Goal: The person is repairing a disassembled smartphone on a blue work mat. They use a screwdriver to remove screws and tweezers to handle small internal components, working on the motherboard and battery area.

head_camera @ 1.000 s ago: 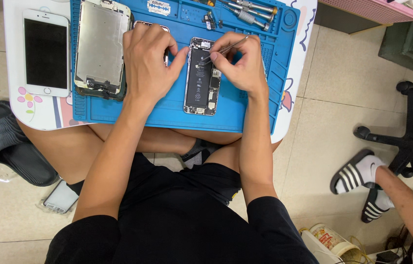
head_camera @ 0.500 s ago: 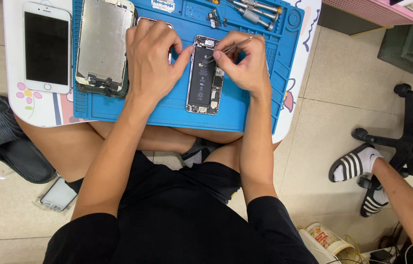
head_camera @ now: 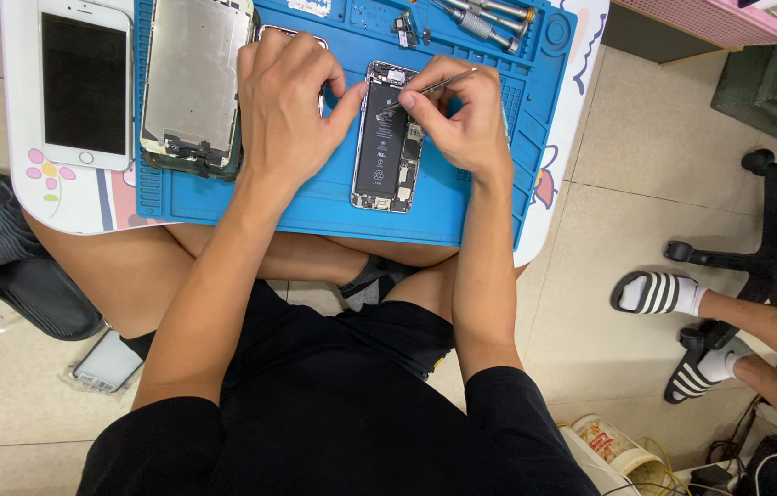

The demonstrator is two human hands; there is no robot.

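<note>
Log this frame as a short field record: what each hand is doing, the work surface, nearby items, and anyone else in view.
Left hand: rests on the blue mat, thumb against the left edge of the opened phone
Right hand: holds metal tweezers, tips over the phone's upper part
Opened phone: lies flat, insides exposed, black battery visible
Surface: blue mat on a white lap table
Nearby: detached screen panel, white phone, screwdrivers
Other person: feet in striped sandals, to the right on the floor
</note>
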